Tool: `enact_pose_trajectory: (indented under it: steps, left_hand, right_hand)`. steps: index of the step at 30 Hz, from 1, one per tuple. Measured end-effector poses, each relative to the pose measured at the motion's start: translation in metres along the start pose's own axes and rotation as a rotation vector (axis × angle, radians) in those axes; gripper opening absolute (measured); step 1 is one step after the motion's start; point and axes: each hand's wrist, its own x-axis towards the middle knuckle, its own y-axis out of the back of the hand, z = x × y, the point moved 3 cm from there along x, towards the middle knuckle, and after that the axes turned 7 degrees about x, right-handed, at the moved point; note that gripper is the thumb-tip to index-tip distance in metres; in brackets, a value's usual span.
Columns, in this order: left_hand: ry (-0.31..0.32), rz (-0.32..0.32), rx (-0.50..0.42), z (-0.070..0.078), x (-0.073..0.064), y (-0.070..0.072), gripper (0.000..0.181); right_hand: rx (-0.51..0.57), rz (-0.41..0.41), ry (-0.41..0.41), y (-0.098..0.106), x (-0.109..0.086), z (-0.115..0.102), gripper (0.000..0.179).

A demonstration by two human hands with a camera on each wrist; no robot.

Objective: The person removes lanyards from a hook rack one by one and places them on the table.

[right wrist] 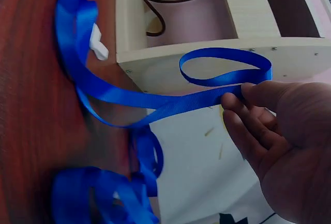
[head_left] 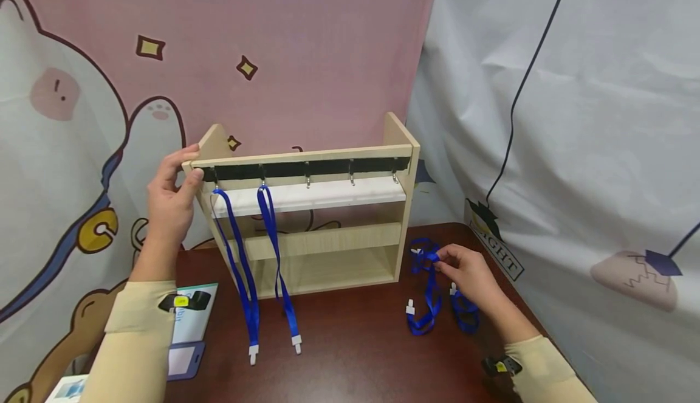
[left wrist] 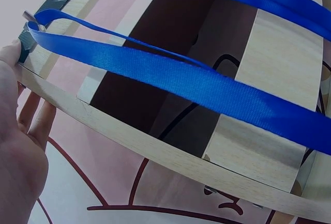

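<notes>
A small wooden rack (head_left: 328,239) stands on the table, a row of metal hooks along its black front strip (head_left: 330,167). My left hand (head_left: 171,202) grips its upper left corner, thumb at the front and fingers round the side panel. Two blue lanyards hang from the leftmost hooks, one lanyard (head_left: 253,318) beside the other lanyard (head_left: 288,315), white clips downward. To the right of the rack, my right hand (head_left: 471,274) pinches a blue lanyard (right wrist: 196,100) between thumb and fingers; its looped end sticks out past the fingertips. Part of this strap rests on the table.
More blue lanyards lie at the table's right, one coiled lanyard (head_left: 466,315) near my right wrist and another lanyard (head_left: 420,248) behind the held one. At the left are a blue-framed badge holder (head_left: 186,360) and a pale booklet (head_left: 194,315). Printed curtains (head_left: 328,56) enclose the table.
</notes>
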Motion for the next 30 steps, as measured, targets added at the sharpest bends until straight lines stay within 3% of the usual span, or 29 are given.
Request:
enact_pose_trajectory:
  steps: [10, 17, 24, 30]
  left_hand:
    - [-0.008, 0.005, -0.008, 0.0, 0.001, 0.0, 0.036]
    - [0.003, 0.004, -0.01, 0.001, 0.0, 0.0, 0.036]
    - [-0.006, 0.001, -0.007, 0.001, 0.0, -0.001, 0.036]
    - [0.001, 0.005, -0.003, 0.0, 0.0, -0.001, 0.036]
  right_hand:
    - [0.042, -0.07, 0.013, -0.024, -0.01, 0.006, 0.015]
    - [0.094, -0.171, 0.031, -0.04, -0.017, 0.02, 0.025]
    - [0.118, -0.258, 0.001, -0.044, -0.025, 0.028, 0.03]
    - [0.087, -0.296, 0.063, -0.043, -0.031, 0.034, 0.03]
